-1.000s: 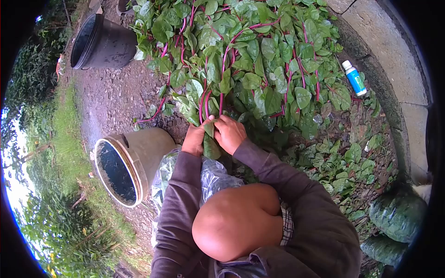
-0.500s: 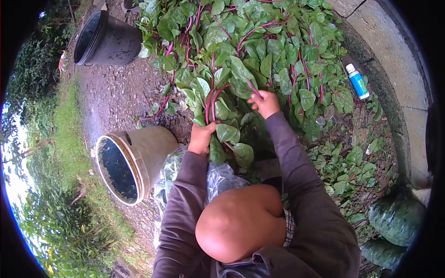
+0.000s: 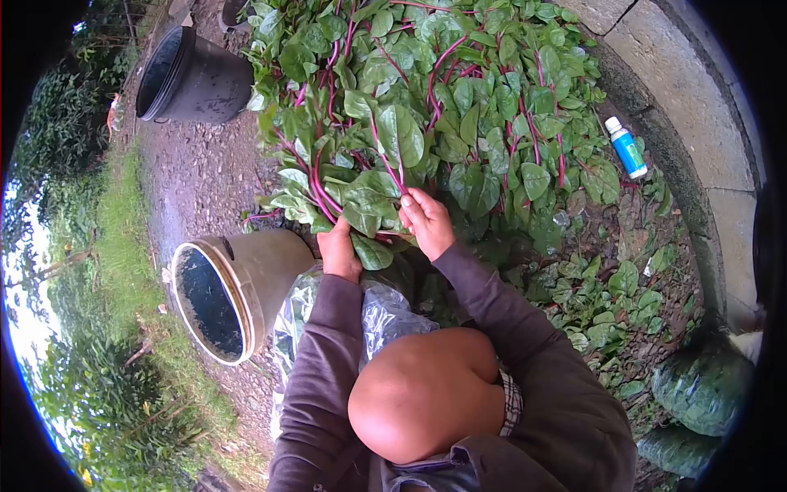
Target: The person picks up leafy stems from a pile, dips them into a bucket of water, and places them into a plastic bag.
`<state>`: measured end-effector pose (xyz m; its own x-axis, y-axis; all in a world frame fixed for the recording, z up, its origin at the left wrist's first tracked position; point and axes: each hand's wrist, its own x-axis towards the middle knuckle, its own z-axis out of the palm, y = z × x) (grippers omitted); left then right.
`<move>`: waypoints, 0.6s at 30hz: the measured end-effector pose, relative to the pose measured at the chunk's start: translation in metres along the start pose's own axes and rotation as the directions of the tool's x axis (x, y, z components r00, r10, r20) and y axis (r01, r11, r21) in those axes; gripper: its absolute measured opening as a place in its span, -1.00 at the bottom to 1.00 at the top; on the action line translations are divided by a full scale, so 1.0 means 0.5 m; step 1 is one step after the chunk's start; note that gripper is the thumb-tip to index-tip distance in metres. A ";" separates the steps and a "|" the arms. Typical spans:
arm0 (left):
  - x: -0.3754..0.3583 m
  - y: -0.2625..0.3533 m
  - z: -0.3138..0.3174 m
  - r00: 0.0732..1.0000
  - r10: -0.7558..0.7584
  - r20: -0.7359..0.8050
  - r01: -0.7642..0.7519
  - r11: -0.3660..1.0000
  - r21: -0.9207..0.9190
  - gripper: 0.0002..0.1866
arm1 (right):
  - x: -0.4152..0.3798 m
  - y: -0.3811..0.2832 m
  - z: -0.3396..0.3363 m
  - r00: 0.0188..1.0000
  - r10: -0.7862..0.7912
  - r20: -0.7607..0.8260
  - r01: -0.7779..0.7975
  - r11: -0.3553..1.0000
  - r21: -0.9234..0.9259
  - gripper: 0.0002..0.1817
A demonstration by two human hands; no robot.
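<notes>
My left hand [image 3: 338,248] is closed around a bunch of leafy purple-stemmed greens [image 3: 318,184] that look like Malabar spinach. The lower stem ends are hidden by the palm and a leaf. Beside it, my right hand [image 3: 428,223] pinches one purple stem [image 3: 386,154] with broad green leaves, thumb on top. That stem leans up and left, its leaves overlapping the bunch. Just beyond both hands spreads a large heap of the same greens [image 3: 492,107]. Clear plastic [image 3: 385,316] lies below my hands, near my knee.
A whitish bucket [image 3: 275,258] lies tipped on the left, mouth facing away. Behind it is a black bucket [image 3: 209,82]. A blue bottle with white cap [image 3: 627,149] lies right, by the concrete edging [image 3: 697,90]. Full green plastic bags [image 3: 705,389] sit lower right, near loose leaves [image 3: 611,316].
My right hand has come down and left, bringing its stem close to the bunch. My left hand has shifted slightly left and down, and the bunch now tilts further left.
</notes>
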<state>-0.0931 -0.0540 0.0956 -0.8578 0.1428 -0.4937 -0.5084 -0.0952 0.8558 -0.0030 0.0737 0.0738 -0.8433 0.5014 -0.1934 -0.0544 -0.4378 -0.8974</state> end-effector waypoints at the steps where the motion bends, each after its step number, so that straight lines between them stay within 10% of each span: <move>1: -0.004 0.001 0.005 0.999 0.034 0.035 -0.036 0.999 0.035 -0.71 | 0.005 0.008 0.008 0.998 -0.030 0.047 0.029 0.999 0.022 -0.71; 4: 0.006 -0.009 -0.006 0.990 0.020 0.137 -0.027 0.999 0.044 -0.68 | 0.024 0.040 0.008 0.975 -0.046 0.218 0.030 0.997 0.074 -0.68; 8: 0.007 -0.015 -0.008 0.968 -0.008 0.251 0.036 0.993 -0.109 -0.69 | 0.028 0.012 0.012 0.962 -0.171 0.212 0.263 0.786 -0.560 -0.63; 18: 0.013 -0.022 -0.016 0.945 -0.060 0.322 0.112 0.983 -0.145 -0.65 | 0.029 -0.049 0.009 0.854 -0.377 0.359 0.516 0.525 -0.677 -0.66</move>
<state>-0.0936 -0.0598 0.0820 -0.7556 0.4582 -0.4681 -0.6067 -0.2203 0.7638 -0.0166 0.0883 0.0948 -0.8912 0.3257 0.3156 -0.1020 0.5342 -0.8392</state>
